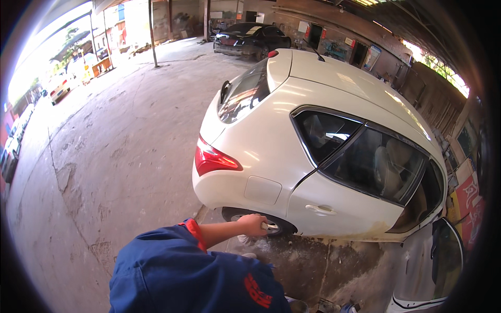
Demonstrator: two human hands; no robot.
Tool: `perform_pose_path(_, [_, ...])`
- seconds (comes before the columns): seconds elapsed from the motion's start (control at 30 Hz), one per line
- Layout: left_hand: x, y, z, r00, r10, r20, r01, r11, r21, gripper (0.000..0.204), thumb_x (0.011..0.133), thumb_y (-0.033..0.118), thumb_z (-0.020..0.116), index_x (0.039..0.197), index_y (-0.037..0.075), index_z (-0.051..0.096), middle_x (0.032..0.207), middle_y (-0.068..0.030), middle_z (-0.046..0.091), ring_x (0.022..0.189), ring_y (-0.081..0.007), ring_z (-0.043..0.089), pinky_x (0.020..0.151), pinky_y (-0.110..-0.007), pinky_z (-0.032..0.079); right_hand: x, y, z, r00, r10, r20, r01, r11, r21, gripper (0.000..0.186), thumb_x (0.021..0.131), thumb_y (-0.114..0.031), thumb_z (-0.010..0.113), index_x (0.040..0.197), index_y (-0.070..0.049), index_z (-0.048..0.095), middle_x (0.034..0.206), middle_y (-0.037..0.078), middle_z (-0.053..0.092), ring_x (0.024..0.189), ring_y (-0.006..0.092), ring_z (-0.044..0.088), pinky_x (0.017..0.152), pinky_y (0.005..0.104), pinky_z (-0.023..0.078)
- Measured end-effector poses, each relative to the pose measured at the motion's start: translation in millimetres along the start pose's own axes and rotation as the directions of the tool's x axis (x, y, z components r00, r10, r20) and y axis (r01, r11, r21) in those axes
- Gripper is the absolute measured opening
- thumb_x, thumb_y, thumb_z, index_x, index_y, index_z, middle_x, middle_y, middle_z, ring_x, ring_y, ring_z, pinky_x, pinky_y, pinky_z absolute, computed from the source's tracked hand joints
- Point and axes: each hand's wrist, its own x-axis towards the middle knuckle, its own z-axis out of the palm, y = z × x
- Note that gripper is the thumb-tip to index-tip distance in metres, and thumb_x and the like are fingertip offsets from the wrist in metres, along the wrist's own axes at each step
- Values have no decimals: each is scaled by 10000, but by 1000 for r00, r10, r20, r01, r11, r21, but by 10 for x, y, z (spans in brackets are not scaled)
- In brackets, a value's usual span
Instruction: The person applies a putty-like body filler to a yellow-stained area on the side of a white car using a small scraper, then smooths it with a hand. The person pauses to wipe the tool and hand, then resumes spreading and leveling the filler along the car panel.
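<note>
My left hand (254,225) reaches out from a short blue sleeve with a red cuff. Its fingers are closed around a small whitish piece (271,227), whose kind I cannot make out. Behind the hand is the rear wheel (284,226) of a white hatchback (266,146), mostly hidden by my hand and the car body. The car's red tail light (215,158), fuel flap (263,190) and rear door handle (320,209) show above and to the right. Brownish staining marks the lower edge of the rear door (347,203). My right hand is out of sight.
A detached-looking or widely swung door panel (430,263) stands at the lower right. Small items (347,308) lie by the bottom edge. A dark car (253,39) is parked at the back, and a thin post (152,36) rises from the cracked concrete floor (115,156).
</note>
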Motion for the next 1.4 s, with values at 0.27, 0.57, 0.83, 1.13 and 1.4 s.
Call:
perform_pose_path(0.27, [120,346,-76,941,331,66,-298,906,-299,440,797,286,746,1208,133,724,1269,-158,696,1189,-356,651,1023,-424,517,-120,-302,-97,995,-83,-53,87,994,61,401,984,-320,631,1305,-79,625,1166,104,692,1010,282,673,894,475,566])
perform_pose_path(0.57, [360,2374,407,425,843,329,-748,532,-398,251,824,205,664,1044,166,780,1060,-123,710,1054,-335,678,918,-418,542,-149,-1162,-107,945,-293,-145,311,943,121,511,1069,-390,519,1396,-3,584,1387,140,610,1251,297,590,1085,429,469])
perform_pose_path(0.83, [-171,3271,1381,274,867,417,-756,462,-463,751,895,379,757,1557,164,474,1186,-156,683,1081,-359,683,931,-420,542,-449,-1027,176,753,-620,-219,528,769,-361,523,1076,-123,497,1582,-33,399,1500,103,498,1342,217,489,1142,328,356])
perform_pose_path(1.13, [-202,3016,2032,62,887,457,-594,401,-697,839,902,219,761,1608,60,335,1473,-215,537,1363,-370,542,1108,-411,451,-677,-806,185,612,-762,-212,504,582,-638,598,1044,-169,466,1601,11,345,1504,174,448,1395,280,434,1187,377,303])
perform_pose_path(1.4, [-11,3009,2131,-1,834,551,-406,504,-763,798,901,209,791,1575,64,389,1397,-156,633,1284,-283,621,1078,-393,478,-728,-773,296,534,-835,-134,461,420,-782,693,1034,-333,415,1603,52,322,1526,220,433,1414,332,416,1203,402,274])
